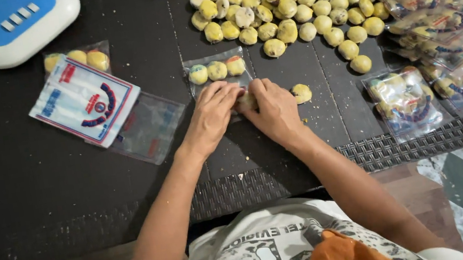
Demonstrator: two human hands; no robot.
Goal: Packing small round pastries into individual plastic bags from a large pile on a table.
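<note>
My left hand (213,114) and my right hand (273,108) meet at the open end of a small clear plastic bag (216,71) lying on the dark table (19,180). Three round yellow cookies sit in the bag's far end. Both hands pinch the bag's near edge, and another cookie (246,102) shows between my fingers there. A single loose cookie (301,93) lies just right of my right hand. A big heap of loose yellow cookies (292,5) is spread beyond the bag.
A stack of empty printed bags (87,102) lies at the left, over a filled bag (87,57). Several filled bags (442,25) pile up at the right. A white and blue scale (11,25) stands at the top left. The table's woven edge (240,190) is near me.
</note>
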